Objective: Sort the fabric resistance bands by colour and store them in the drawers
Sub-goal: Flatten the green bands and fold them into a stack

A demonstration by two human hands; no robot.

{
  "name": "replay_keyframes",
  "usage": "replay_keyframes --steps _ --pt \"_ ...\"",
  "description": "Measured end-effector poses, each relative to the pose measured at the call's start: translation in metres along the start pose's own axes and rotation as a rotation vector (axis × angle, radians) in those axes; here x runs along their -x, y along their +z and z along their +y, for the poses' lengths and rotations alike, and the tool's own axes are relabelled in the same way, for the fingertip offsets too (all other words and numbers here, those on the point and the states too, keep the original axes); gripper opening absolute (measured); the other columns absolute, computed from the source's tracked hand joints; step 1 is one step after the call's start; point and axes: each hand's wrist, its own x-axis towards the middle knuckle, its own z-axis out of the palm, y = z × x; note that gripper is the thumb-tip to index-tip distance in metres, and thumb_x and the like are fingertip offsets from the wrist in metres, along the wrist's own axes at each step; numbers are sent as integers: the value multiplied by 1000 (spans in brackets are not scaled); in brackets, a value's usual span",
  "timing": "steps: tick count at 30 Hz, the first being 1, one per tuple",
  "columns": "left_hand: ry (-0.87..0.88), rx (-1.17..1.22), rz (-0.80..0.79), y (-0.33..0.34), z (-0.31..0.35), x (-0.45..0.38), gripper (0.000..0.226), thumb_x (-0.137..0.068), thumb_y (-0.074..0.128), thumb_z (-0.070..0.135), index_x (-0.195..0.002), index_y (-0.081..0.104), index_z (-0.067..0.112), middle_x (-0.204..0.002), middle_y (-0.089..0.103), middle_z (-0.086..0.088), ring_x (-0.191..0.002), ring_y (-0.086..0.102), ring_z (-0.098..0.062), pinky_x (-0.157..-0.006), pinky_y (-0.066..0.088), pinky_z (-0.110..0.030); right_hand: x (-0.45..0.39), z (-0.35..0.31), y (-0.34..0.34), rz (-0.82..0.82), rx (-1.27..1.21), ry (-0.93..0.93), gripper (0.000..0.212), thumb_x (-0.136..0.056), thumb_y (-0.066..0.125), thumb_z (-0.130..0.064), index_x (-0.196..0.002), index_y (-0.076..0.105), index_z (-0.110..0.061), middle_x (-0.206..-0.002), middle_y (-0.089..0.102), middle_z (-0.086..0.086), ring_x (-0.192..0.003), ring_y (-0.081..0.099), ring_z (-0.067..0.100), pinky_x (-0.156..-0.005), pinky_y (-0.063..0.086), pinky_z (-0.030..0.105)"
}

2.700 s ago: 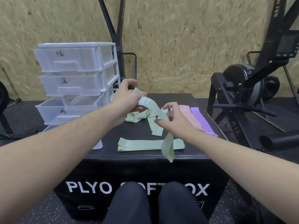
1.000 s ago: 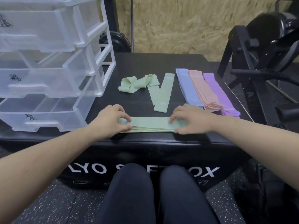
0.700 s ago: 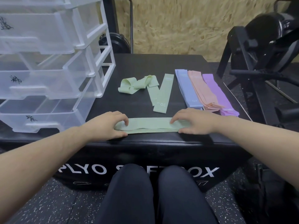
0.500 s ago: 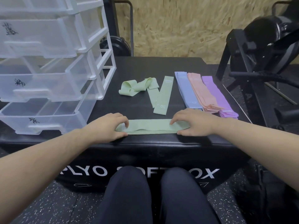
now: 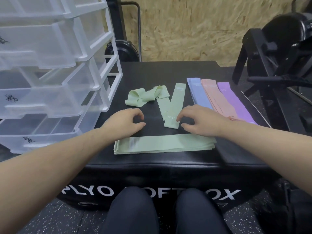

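Bands: the green stack (image 5: 164, 143) lay flat at the box's (image 5: 168, 68) near edge, soft, light, best pinched at an end. Drawers (image 5: 50, 92) stood left, labels illegible. Left hand (image 5: 124, 121) hovered, fingers loosely curled, empty. Right hand (image 5: 200, 119) likewise, fingertips over a loose green band (image 5: 173, 108); touching or not, I couldn't tell.

Wall: bare oriented-strand-board wall (image 5: 194, 27) across the back | Floor: black speckled rubber floor (image 5: 55, 220) | Centre: black padded plyo box (image 5: 162, 176) with white lettering on its front | Right: black exercise machine (image 5: 280, 53) beside the box | Rear: black steel frame (image 5: 133, 22), dark round weight plate (image 5: 123, 50) at its foot
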Motion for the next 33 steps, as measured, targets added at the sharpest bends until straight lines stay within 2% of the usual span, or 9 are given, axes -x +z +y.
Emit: replay_keyframes --steps 6,11,15,18,20,23,26,29,33 --pt "-155 176 158 17 14 -64 32 -88 66 47 -112 59 27 -113 61 9 -103 58 -16 -83 46 -32 -37 6 9 109 -50 104 17 -93 56 -31 -108 63 -34 -115 61 -14 -108 53 11 -92 47 36" --pt "-224 46 298 34 17 -111 44 -84 68 49 -119 56 25 -122 60 0 -114 53 -25 -88 41 -37 -54 13 16 152 -103 111 16 -92 58 -29 -107 64 -34 -117 61 -15 -112 51 7 -91 44 30" --pt "-294 -21 274 44 14 -129 42 -88 59 48 -125 53 28 -114 62 -4 -112 55 -29 -97 40 -39 -59 18 19 173 -131 89 16 -93 57 -29 -107 64 -33 -114 61 -15 -105 51 6 -86 42 27" --pt "-311 73 230 47 9 -130 30 -95 50 35 -124 59 31 -105 66 7 -108 60 -25 -104 42 -40 -59 21 18 206 -142 69 14 -94 57 -27 -105 64 -32 -112 62 -14 -102 51 6 -88 42 27" --pt "-278 215 255 46 9 -127 19 -95 51 36 -109 63 34 -93 64 17 -102 62 -20 -97 48 -41 -58 22 15 227 -158 71 14 -94 56 -27 -105 64 -32 -112 63 -15 -106 51 5 -90 42 25" --pt "-190 397 306 36 15 -119 9 -93 52 39 -91 59 33 -85 63 16 -91 61 -13 -88 51 -41 -54 21 10 232 -195 89 17 -94 56 -26 -109 63 -32 -115 62 -17 -107 51 2 -89 41 22" --pt "-134 566 285 15 31 -103 8 -97 51 33 -96 58 29 -93 65 9 -89 60 -18 -81 52 -36 -49 15 3 242 -277 117 22 -94 56 -26 -114 59 -34 -114 61 -19 -106 54 3 -87 45 24" --pt "-110 694 284 -8 46 -89 8 -100 49 30 -97 56 29 -95 66 1 -89 62 -19 -83 55 -37 -45 4 -8 259 -421 151 31 -92 58 -25 -120 53 -37 -109 58 -20 -102 56 5 -84 47 26" --pt "-83 744 344 -39 68 -72 10 -103 46 30 -106 54 26 -81 60 5 -62 55 -3 -57 45 -21 -37 -18 -22 303 -591 176 33 -90 59 -22 -120 52 -36 -107 58 -17 -96 60 11 -81 49 28"
